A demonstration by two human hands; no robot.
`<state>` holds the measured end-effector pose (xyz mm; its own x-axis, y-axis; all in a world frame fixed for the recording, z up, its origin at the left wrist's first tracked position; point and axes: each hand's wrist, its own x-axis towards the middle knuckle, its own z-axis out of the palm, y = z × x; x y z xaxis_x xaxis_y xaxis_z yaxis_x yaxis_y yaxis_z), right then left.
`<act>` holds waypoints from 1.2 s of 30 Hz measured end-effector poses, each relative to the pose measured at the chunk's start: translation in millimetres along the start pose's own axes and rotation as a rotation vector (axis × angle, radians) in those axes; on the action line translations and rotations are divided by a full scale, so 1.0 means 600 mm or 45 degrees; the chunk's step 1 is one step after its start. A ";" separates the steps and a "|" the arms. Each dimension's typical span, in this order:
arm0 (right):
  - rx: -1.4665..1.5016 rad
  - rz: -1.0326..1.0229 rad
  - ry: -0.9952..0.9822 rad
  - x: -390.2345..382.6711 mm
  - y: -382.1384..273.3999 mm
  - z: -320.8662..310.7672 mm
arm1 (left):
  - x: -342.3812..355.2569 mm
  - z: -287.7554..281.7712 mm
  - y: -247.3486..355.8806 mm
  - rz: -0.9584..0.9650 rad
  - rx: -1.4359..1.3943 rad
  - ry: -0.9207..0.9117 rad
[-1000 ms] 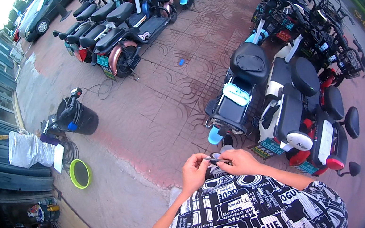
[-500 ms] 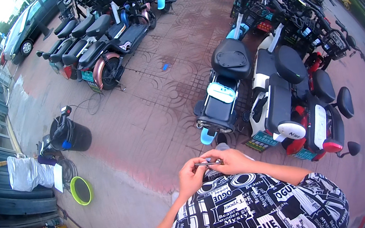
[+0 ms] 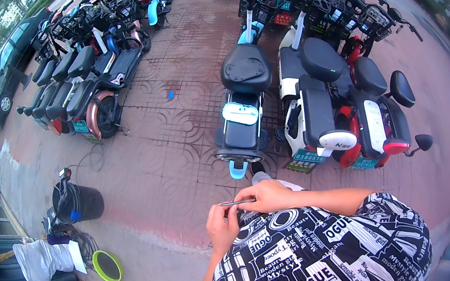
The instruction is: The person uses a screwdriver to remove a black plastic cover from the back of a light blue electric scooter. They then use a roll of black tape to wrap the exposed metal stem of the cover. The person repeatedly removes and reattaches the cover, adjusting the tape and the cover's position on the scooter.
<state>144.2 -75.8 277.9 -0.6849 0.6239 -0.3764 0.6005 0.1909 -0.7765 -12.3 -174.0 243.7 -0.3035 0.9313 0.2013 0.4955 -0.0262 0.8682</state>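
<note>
In front of my body, my left hand and my right hand are close together, fingers bent and pinched. A thin, dark, rod-like piece lies level between them. My right hand grips its right end, while the fingers of my left hand close about its left end. It is too small to tell its exact kind. Just beyond my hands stands a light blue and black electric scooter, its rear toward me. My shirt is black and white with a printed pattern.
Right of it stand a white scooter and a red one. More scooters are parked at the far left near a dark car. At left are a black bucket, a yellow-green basin and a white sack.
The whole view has swung, so the scooters sit further left in the picture. My hands have shifted slightly left with the thin piece still between them, and more of it shows.
</note>
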 end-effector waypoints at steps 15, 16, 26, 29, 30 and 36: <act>-0.055 -0.001 0.022 0.002 0.015 0.003 | 0.003 0.004 -0.009 0.025 0.048 -0.112; -0.064 0.008 -0.001 0.003 0.013 0.002 | 0.001 0.004 -0.011 0.021 0.047 -0.110; -0.200 -0.080 -0.022 0.033 -0.020 0.017 | -0.043 0.050 -0.087 -0.422 -0.178 0.201; -0.212 -0.088 -0.055 0.042 -0.029 0.023 | -0.052 0.053 -0.091 -0.511 -0.276 0.346; -0.227 -0.094 -0.064 0.042 -0.033 0.024 | -0.053 0.054 -0.091 -0.537 -0.318 0.396; -0.344 -0.181 -0.111 0.053 -0.053 0.034 | -0.061 0.038 -0.090 -0.602 -0.304 0.509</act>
<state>94.9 -77.3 280.3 -0.7954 0.5117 -0.3248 0.5763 0.4728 -0.6666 -9.3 -198.0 178.8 -0.7455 0.6567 -0.1136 0.0542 0.2296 0.9718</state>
